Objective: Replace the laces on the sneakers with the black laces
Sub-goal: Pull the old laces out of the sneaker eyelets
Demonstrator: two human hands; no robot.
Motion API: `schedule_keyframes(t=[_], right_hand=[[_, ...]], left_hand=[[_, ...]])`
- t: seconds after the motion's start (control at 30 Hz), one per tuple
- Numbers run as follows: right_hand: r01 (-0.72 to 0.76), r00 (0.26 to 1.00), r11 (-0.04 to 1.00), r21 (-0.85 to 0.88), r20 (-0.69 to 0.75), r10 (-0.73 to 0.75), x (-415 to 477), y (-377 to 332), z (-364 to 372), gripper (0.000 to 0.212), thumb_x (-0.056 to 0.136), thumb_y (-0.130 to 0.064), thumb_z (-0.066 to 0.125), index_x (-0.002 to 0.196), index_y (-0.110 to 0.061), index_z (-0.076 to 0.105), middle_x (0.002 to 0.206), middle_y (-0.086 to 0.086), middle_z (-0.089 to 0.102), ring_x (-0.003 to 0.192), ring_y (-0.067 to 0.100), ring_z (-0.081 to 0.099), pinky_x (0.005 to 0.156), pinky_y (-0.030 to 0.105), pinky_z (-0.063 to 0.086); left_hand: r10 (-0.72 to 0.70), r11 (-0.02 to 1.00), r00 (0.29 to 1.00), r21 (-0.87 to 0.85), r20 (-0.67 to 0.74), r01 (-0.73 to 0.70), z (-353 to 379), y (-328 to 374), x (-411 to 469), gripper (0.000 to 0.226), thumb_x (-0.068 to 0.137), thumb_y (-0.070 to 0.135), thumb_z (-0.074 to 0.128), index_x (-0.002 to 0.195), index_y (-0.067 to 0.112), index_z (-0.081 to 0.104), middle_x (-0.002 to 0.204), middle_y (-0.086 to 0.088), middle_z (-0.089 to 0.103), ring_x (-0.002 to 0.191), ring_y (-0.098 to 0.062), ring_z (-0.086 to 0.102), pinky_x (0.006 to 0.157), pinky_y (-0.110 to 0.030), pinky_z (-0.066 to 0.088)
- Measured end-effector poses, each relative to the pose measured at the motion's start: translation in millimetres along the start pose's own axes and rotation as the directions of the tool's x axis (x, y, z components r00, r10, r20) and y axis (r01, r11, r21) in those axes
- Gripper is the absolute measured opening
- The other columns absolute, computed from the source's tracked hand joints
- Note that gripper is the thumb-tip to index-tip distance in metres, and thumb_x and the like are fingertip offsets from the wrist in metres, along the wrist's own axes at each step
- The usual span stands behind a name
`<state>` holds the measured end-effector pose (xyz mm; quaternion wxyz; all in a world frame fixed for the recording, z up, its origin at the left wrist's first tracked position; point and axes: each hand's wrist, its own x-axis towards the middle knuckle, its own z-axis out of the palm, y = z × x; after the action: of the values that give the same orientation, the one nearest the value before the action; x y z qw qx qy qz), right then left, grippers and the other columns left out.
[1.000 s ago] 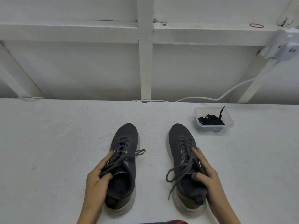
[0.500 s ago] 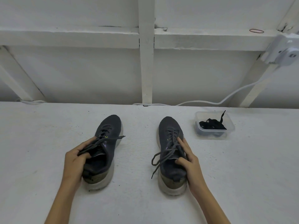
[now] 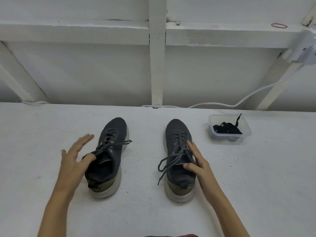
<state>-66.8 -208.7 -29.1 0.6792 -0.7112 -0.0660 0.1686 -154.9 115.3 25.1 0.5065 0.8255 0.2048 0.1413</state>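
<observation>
Looking down over a white table (image 3: 51,125), finding plenty of bare surface on either side of the pair and in front of the heels. Tracing the table's far edge up against a white framed wall (image 3: 157,65), with a white cable (image 3: 222,104) trailing along it. Picking out the left sneaker (image 3: 112,161) and the right sneaker (image 3: 177,175) standing side by side, apart, toes pointing away, both wearing untied grey laces (image 3: 164,166) with loose ends spilling into the gap between them. Spotting the left hand (image 3: 75,156) spreading wide beside the left sneaker, fingers straight and blurred, only the thumb touching the collar, gripping nothing. Finding the right hand (image 3: 199,161) lying along the right sneaker's outer side, fingers straight by the eyelets, thumb resting on the collar edge. Moving on to the far right, near the back edge: noting a clear plastic tub (image 3: 246,124) sitting well apart from the right sneaker, holding the black laces (image 3: 227,129) in a heap, one end poking up over the rim
</observation>
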Motion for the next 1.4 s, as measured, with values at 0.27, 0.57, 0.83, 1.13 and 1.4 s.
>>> schedule_keyframes(t=[0.27,0.57,0.83,1.13,1.4], right_hand=[[0.175,0.961,0.974,-0.144,-0.192,-0.201,-2,-16,-18,0.023,0.092,-0.016,0.067,0.111,-0.027,0.072,0.115,-0.012,0.069,0.110,0.010,0.061,0.099,0.037,0.047],[0.232,0.950,0.898,-0.375,-0.112,-0.292,18,-20,-21,0.018,0.086,-0.010,0.072,0.080,-0.027,0.070,0.086,-0.011,0.067,0.078,0.008,0.058,0.065,0.013,0.044],[0.118,0.787,0.977,-0.175,-0.583,-0.200,48,-40,-62,0.013,0.090,-0.012,0.066,0.088,-0.024,0.068,0.098,0.002,0.066,0.082,0.018,0.057,0.077,0.037,0.049],[0.309,0.946,0.840,-0.447,0.057,-0.318,39,-31,-35,0.019,0.085,-0.011,0.073,0.091,-0.030,0.077,0.107,-0.006,0.060,0.092,0.007,0.059,0.067,0.017,0.045],[0.090,0.675,0.961,-0.260,-0.694,-0.251,49,-38,-65,0.011,0.091,-0.012,0.064,0.100,-0.015,0.068,0.105,0.002,0.064,0.087,0.007,0.058,0.083,0.027,0.049]], left_hand=[[0.335,0.915,0.928,-0.292,0.161,-0.279,109,53,-32,0.038,0.084,0.037,0.060,0.120,0.026,0.063,0.124,0.015,0.064,0.126,-0.006,0.052,0.111,-0.031,0.037],[0.228,0.943,0.907,-0.311,0.355,-0.115,185,24,-28,0.055,0.082,0.026,0.072,0.133,0.030,0.053,0.137,0.012,0.055,0.126,-0.001,0.050,0.104,-0.019,0.043],[0.200,0.938,0.914,-0.339,0.354,-0.074,187,18,-28,0.052,0.083,0.020,0.069,0.132,0.030,0.054,0.135,0.016,0.056,0.129,-0.002,0.049,0.109,-0.026,0.040],[0.212,0.943,0.919,-0.318,0.332,-0.103,189,17,-27,0.053,0.082,0.023,0.067,0.133,0.028,0.054,0.136,0.014,0.056,0.128,-0.003,0.049,0.108,-0.026,0.041],[0.203,0.936,0.917,-0.341,0.343,-0.080,189,18,-28,0.053,0.082,0.024,0.067,0.134,0.029,0.054,0.136,0.015,0.055,0.129,-0.002,0.048,0.109,-0.025,0.040]])
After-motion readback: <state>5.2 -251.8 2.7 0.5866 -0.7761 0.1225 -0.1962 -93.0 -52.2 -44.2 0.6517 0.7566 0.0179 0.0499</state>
